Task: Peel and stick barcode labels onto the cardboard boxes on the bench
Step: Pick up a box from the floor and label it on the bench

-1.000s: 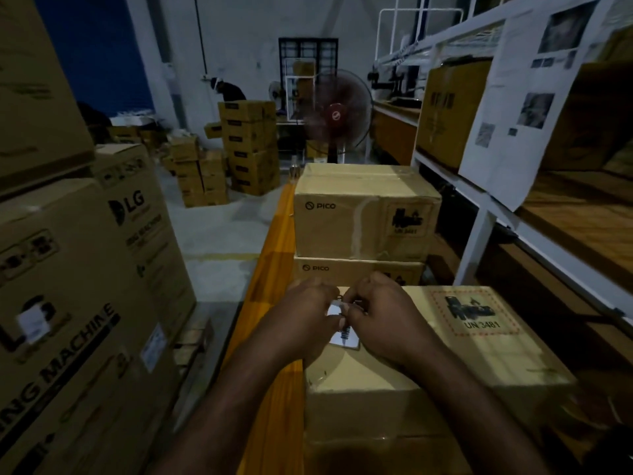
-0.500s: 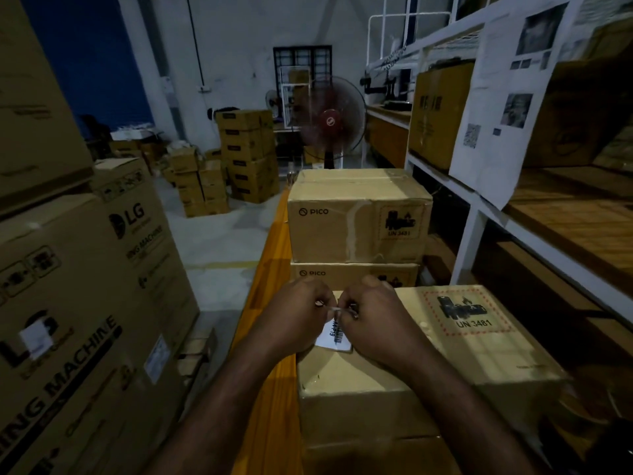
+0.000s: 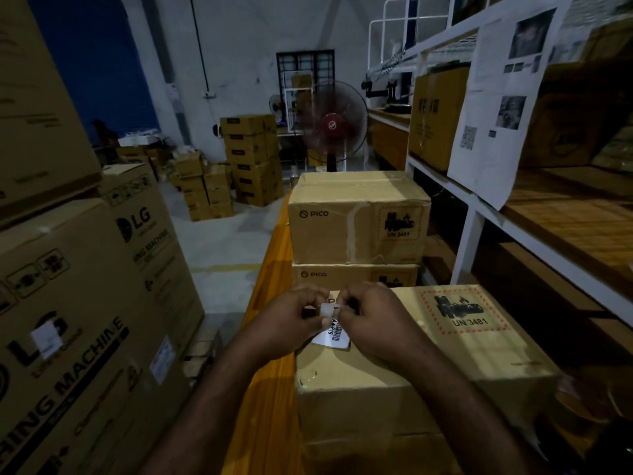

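Two hands pinch a barcode label [image 3: 331, 332] over the nearest cardboard box [image 3: 428, 365].

The white label hangs from its top edge, which the left hand [image 3: 291, 317] and the right hand [image 3: 373, 320] both pinch with curled fingertips; in the dim light I cannot tell whether its lower end touches the box top or hangs just above it. It sits over the left part of the box's top face, well apart from the red-bordered UN 3481 mark [image 3: 464, 311]. The box rests on an orange bench [image 3: 270, 389], with two stacked PICO boxes [image 3: 356, 228] just behind. A red fan [image 3: 334, 126] stands beyond, LG cartons [image 3: 85, 303] on the left, a white shelf rack [image 3: 479, 207] on the right.
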Action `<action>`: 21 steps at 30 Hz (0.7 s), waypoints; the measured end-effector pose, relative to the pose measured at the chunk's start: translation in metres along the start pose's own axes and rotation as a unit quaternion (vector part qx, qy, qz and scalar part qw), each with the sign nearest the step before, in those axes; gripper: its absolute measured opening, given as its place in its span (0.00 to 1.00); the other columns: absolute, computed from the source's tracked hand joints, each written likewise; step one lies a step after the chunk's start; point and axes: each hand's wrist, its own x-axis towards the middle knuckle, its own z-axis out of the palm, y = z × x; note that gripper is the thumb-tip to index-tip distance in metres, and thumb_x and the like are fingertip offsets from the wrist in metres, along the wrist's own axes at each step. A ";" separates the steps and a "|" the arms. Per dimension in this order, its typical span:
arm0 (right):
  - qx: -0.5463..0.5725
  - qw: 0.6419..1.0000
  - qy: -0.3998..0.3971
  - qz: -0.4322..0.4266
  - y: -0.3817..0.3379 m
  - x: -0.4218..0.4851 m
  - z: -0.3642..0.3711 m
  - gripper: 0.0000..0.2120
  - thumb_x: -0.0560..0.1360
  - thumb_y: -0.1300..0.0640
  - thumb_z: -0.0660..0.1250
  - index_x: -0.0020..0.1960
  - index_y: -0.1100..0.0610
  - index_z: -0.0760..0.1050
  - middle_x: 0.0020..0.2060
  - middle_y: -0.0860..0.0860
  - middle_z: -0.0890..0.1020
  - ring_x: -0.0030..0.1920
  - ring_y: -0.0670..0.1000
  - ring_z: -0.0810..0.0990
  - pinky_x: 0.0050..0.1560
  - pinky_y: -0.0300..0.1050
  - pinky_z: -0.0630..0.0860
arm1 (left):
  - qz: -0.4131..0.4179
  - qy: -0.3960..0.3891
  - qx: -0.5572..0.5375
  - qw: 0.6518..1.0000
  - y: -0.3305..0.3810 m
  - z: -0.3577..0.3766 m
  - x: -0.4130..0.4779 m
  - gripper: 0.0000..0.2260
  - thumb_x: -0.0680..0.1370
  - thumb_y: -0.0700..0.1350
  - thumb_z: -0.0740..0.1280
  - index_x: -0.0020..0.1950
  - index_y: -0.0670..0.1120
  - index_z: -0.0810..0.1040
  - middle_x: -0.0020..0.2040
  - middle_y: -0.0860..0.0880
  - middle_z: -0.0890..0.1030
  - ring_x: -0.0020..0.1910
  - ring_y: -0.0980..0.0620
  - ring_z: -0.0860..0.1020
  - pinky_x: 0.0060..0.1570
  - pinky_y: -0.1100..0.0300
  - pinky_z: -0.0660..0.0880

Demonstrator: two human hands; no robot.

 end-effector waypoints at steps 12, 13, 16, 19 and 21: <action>-0.019 0.998 -0.050 -0.040 0.006 -0.012 -0.006 0.04 0.74 0.52 0.69 0.45 0.43 0.77 0.45 0.43 0.74 0.50 0.44 0.72 0.48 0.45 0.74 | 0.015 0.041 -0.112 0.993 -0.010 0.010 -0.015 0.08 0.79 0.41 0.68 0.54 0.53 0.79 0.56 0.57 0.80 0.55 0.61 0.78 0.48 0.72 0.75; -0.016 0.998 -0.046 -0.045 0.007 -0.013 -0.006 0.03 0.74 0.53 0.68 0.45 0.44 0.78 0.44 0.42 0.74 0.49 0.44 0.72 0.47 0.45 0.74 | 0.008 0.036 -0.110 0.993 -0.012 0.009 -0.015 0.10 0.79 0.42 0.69 0.58 0.54 0.79 0.58 0.57 0.79 0.58 0.59 0.77 0.51 0.68 0.76; -0.002 0.997 -0.043 -0.057 0.008 -0.015 -0.008 0.06 0.74 0.55 0.68 0.44 0.43 0.77 0.43 0.42 0.76 0.48 0.42 0.72 0.46 0.45 0.75 | 0.001 0.001 -0.109 0.994 -0.016 0.004 -0.014 0.14 0.77 0.45 0.71 0.62 0.56 0.78 0.66 0.57 0.76 0.68 0.57 0.72 0.65 0.56 0.73; 0.017 0.997 -0.046 -0.061 0.006 -0.016 -0.010 0.07 0.74 0.56 0.68 0.43 0.44 0.78 0.40 0.41 0.76 0.46 0.41 0.73 0.43 0.43 0.72 | 0.014 -0.040 -0.090 0.995 -0.014 -0.001 -0.014 0.14 0.75 0.46 0.74 0.59 0.54 0.80 0.67 0.62 0.74 0.72 0.60 0.66 0.69 0.58 0.66; 0.033 0.997 -0.049 -0.057 0.005 -0.017 -0.011 0.06 0.74 0.57 0.69 0.44 0.46 0.79 0.40 0.41 0.77 0.45 0.41 0.74 0.42 0.41 0.73 | 0.007 -0.047 -0.085 0.995 -0.013 -0.003 -0.013 0.12 0.74 0.45 0.74 0.56 0.54 0.81 0.66 0.65 0.73 0.72 0.61 0.66 0.68 0.58 0.66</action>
